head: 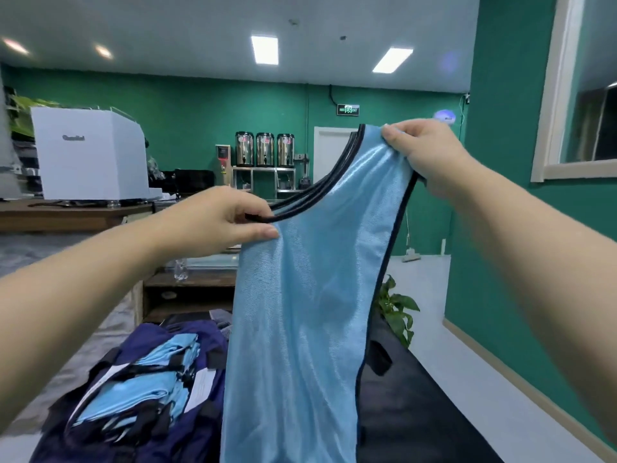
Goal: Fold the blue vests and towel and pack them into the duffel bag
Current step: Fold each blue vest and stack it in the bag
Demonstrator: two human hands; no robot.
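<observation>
Your left hand [230,217] and right hand [424,155] each pinch a shoulder of the blue vest [307,312]. It hangs lengthwise, right of the duffel bag [187,426] holding folded vests [150,385].

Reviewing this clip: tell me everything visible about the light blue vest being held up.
The light blue mesh vest with black trim hangs unfolded, raised in the air above the open navy duffel bag. Its shiny, slightly see-through fabric has doubled black binding along the curved neckline and a dark edge down the armhole side. The left hand pinches one shoulder strap low, the right hand pinches the other higher, so the top edge slants. Its lower part runs out of frame.
</observation>
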